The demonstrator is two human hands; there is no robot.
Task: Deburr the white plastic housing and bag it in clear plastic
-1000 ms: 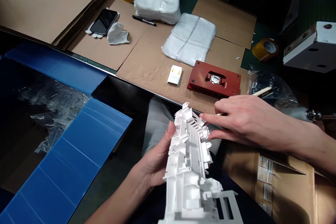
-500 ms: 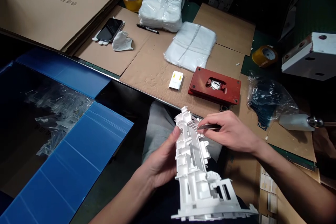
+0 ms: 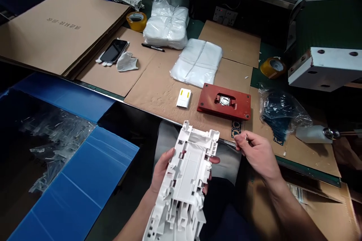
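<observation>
My left hand (image 3: 160, 170) is wrapped round a long white molded plastic frame (image 3: 187, 175), with the thumb on its left edge and fingertips showing past its right side. The frame is held over my lap, its channelled face turned up. To its right, my right hand (image 3: 258, 155) is closed in a pinch, apart from the frame. A small metal end of tweezers (image 3: 246, 138) shows at its fingers; most of the tool is hidden. Just beyond those fingertips, a dark blue patterned piece (image 3: 236, 128) lies at the table edge, near the red fixture block (image 3: 205, 98).
A small white part with yellow marks (image 3: 183, 98) lies left of the red block. Behind are bagged white stacks (image 3: 198, 62), tape rolls (image 3: 273, 67) and a phone (image 3: 114, 51) on gloves. A blue box (image 3: 113, 169) with clear bags stands left; a machine (image 3: 325, 68) overhangs the right.
The frame has been turned over in my left hand to show its channelled face. My right hand has drawn away from it to the right, the tweezers still in its fingers. The view tilted up.
</observation>
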